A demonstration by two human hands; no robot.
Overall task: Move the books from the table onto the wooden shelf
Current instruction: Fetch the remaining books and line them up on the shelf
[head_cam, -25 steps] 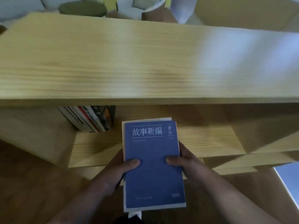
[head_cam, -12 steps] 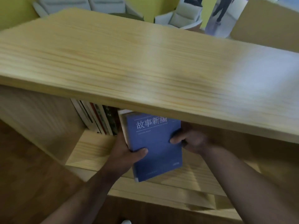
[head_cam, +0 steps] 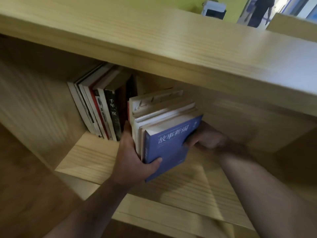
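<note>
Quick note from my end of the feed. Both hands are on a stack of books (head_cam: pixel 163 117) that's sitting inside the open compartment of the wooden shelf (head_cam: pixel 171 48), under the thick top board. The stack is tilted, top leaning back and to the right, with a blue book (head_cam: pixel 169 148) with white Chinese lettering as the front cover facing me.

The left hand (head_cam: pixel 132 157) grips the stack at its lower left corner: thumb hooked over the bottom of the blue cover, fingers (head_cam: pixel 127 129) running up the far side of the stack. Those fingers sit right between the stack and the row of books (head_cam: pixel 103 109) already standing upright at the left end of the compartment, so the stack is just beside that row but not pressed against it.

The right hand (head_cam: pixel 205 138) holds the right edge of the blue book, thumb on the cover next to the lettering, and the rest of that hand is curled behind in shadow. It's pretty blurry there.

I can't tell whether the bottom of the stack touches the shelf's lower board (head_cam: pixel 89 157) or hangs just above it; the blue book's lowest corner overlaps the board from this angle.

Brown floor (head_cam: pixel 25 177) is at the lower left. Past the top board there's a yellow-green wall (head_cam: pixel 154 2) and a person walking (head_cam: pixel 259 11) in the far corner.
</note>
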